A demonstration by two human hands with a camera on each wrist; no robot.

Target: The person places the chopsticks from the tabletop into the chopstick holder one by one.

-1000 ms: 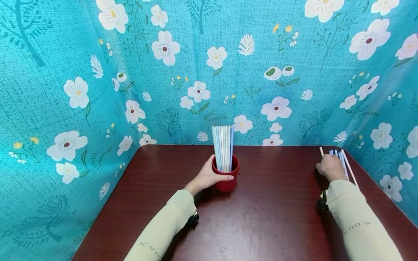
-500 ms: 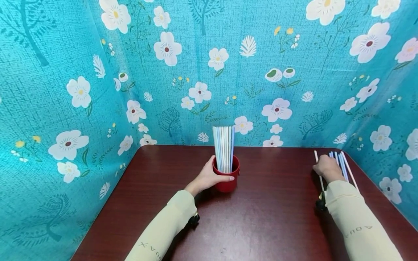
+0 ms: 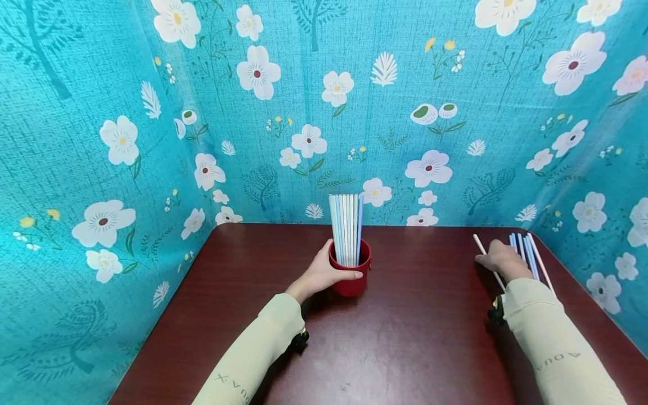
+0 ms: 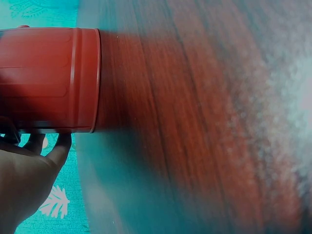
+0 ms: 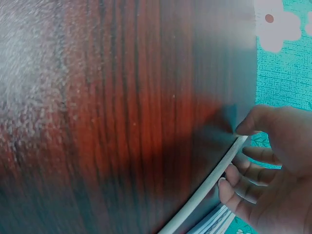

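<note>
Toward the table's middle my left hand (image 3: 324,271) grips a small red bucket (image 3: 350,286), thumb across its front. White, pale blue and blue straws (image 3: 346,230) stand upright in it, leaning slightly left. In the left wrist view the bucket's lower wall (image 4: 44,78) shows, with fingers beneath it in the picture. Over at the far right, my right hand (image 3: 503,260) pinches a white straw (image 3: 478,243) that lies slanted, close to the table. The right wrist view shows this straw (image 5: 202,190) between thumb and curled fingers.
Right of my right hand, several blue straws (image 3: 527,250) and a pinkish-white straw (image 3: 543,264) lie near the table's right edge. The dark red wood table (image 3: 405,337) is bordered by a turquoise flowered cloth (image 3: 385,140) at the back and sides.
My right hand has moved left, drawing the white straw away from the other straws and tilting it. My left hand and the bucket stay in place.
</note>
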